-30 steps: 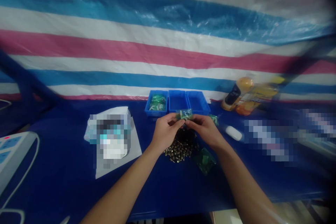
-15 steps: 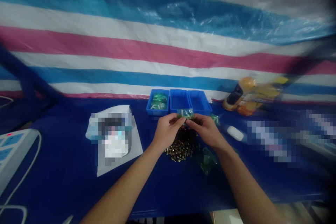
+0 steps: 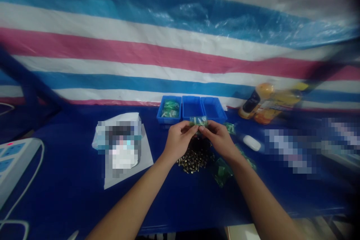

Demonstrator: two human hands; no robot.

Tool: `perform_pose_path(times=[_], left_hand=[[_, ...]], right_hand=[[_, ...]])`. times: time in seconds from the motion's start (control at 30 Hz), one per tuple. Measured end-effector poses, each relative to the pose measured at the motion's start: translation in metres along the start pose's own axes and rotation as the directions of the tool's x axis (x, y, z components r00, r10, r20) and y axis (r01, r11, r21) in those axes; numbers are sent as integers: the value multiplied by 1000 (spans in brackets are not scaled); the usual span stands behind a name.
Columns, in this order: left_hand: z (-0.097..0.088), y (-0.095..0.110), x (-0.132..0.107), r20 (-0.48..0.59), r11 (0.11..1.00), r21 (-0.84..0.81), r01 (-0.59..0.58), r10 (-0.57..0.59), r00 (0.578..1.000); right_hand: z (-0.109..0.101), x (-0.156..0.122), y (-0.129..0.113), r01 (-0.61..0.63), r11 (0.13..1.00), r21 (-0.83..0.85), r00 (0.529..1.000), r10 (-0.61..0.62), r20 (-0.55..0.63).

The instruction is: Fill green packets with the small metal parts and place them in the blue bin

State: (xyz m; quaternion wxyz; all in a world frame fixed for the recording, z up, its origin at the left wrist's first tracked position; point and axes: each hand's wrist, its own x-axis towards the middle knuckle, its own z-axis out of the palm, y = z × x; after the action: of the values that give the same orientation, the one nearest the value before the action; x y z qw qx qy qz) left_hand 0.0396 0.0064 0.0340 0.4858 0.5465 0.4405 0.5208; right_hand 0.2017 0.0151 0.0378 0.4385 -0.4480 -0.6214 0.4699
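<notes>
Between my two hands, just above the heap on the table, sits a small packet of green-and-clear plastic (image 3: 198,121): a crinkled, shiny little bundle, its contents too small to make out. My left hand (image 3: 178,140) and my right hand (image 3: 221,139) both grip it, the fingers (image 3: 188,128) closed on it from either side, and its top shows just above my fingertips.

Right under my fingers lies a heap of small brass-coloured fasteners (image 3: 194,161), with a loose green packet (image 3: 221,172) near my right wrist and another (image 3: 230,128) just past my right fingertips. Beyond my fingers stand three blue plastic bins (image 3: 191,107), the leftmost (image 3: 161,110) holding green packets.

All this sits on a table with a dark blue cover (image 3: 70,198), and a pink, white and blue striped tarpaulin (image 3: 180,60) hangs behind it. Left of my fingers, a blurred item rests on white paper (image 3: 146,165), with a white power strip (image 3: 14,161) farther off — to the right, a white oval object (image 3: 251,143) and two bottles (image 3: 254,101).
</notes>
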Motion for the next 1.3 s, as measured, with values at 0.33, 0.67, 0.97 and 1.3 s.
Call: perform_pose_path(times=[0.33,0.67,0.97,1.3], left_hand=[[2,-7,0,0,1000,-1,-12,12,1000],[3,-7,0,-34,999,18,43,-42,999],[-22,2,22,-254,972,215,-93,147,956],[-65,20,36,-370,502,859,105,465,805]], right_hand=[[1,-3,-3,27,999,-29,999,-28,-44],[5,-1,-2,-13,1000,8,992,14,-127],[-1,4,3,-49,990,133,984,71,-166],[-2,2,3,-66,991,117,991,78,-108]])
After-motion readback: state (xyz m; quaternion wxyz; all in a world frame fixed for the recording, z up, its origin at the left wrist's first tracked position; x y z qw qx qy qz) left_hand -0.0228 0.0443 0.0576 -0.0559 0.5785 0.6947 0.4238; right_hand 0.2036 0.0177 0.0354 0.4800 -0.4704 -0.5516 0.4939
